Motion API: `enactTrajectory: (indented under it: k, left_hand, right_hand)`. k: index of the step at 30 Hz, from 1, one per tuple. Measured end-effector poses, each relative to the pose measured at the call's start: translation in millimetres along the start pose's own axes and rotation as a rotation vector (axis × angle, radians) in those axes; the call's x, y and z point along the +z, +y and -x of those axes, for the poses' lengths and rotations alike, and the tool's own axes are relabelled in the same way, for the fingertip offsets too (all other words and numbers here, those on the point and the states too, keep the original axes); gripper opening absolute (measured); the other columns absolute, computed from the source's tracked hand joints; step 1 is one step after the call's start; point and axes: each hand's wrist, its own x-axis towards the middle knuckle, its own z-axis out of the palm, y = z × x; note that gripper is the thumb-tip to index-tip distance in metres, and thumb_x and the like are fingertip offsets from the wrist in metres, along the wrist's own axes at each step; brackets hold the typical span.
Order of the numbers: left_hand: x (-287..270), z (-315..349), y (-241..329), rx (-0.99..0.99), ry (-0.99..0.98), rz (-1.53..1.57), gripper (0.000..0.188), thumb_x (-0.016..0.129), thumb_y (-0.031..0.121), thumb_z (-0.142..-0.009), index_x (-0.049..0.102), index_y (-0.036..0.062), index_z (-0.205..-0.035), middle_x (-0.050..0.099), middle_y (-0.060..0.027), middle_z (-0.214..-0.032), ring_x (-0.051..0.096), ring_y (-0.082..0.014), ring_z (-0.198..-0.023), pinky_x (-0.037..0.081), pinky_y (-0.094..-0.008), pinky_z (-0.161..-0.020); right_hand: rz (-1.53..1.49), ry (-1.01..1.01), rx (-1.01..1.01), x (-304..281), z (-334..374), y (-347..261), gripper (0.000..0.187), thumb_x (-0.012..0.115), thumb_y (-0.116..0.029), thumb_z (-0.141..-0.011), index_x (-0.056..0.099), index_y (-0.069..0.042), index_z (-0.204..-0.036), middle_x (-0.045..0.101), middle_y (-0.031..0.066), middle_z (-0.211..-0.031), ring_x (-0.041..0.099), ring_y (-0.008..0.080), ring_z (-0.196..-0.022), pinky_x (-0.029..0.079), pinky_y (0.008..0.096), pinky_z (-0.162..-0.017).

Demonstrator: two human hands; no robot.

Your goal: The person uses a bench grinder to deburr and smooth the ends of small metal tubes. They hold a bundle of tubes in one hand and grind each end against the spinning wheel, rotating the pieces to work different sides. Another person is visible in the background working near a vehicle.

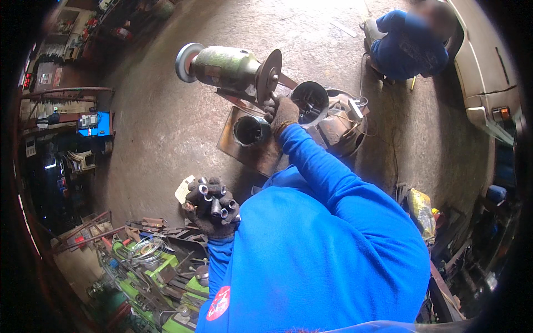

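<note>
My left hand (206,226), in a dark work glove, is held palm up at the lower left. Its fingers curl around several short metal tubes (216,207) whose round ends show. A bench grinder (226,67) stands ahead, with a pale wheel (186,61) at its left end and a thin dark disc (268,76) at its right. Close against the lower edge of that disc is my gloved right hand (286,112), fingers closed. What it grips is mostly hidden. Below it sits an open metal can (235,133); a second can (317,89) holds several dark pieces.
To the right of the cans lies a round drum (361,130) with scrap and a box on it. A person in blue (408,53) crouches at the upper right beside a pale vehicle (482,69). Green machinery (166,272) and metal stock fill the lower left.
</note>
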Motion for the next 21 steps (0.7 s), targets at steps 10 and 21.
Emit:
enactTrajectory:
  k: [10, 21]
  left_hand:
    - [-8, 7, 1, 0.071, 0.016, -0.054, 0.062, 0.072, 0.044, -0.098, 0.055, 0.0139, -0.149, 0.069, -0.0008, -0.135, 0.062, -0.0200, -0.094, 0.056, -0.0356, -0.062]
    - [1, 8, -1, 0.075, 0.064, -0.079, 0.066, 0.075, 0.041, -0.097, 0.053, 0.0094, -0.150, 0.071, 0.0005, -0.132, 0.058, -0.0178, -0.093, 0.054, -0.0337, -0.059]
  right_hand:
    - [1.095, 0.425, -0.432, 37, 17, 23, 0.032, 0.065, -0.017, -0.096, 0.074, -0.007, -0.124, 0.071, 0.0069, -0.082, 0.066, 0.0166, -0.062, 0.054, 0.0329, -0.052]
    - [1.163, 0.447, -0.504, 39, 36, 34, 0.043, 0.068, -0.023, -0.096, 0.074, 0.002, -0.130, 0.077, 0.0129, -0.093, 0.072, 0.0242, -0.073, 0.056, 0.0355, -0.067]
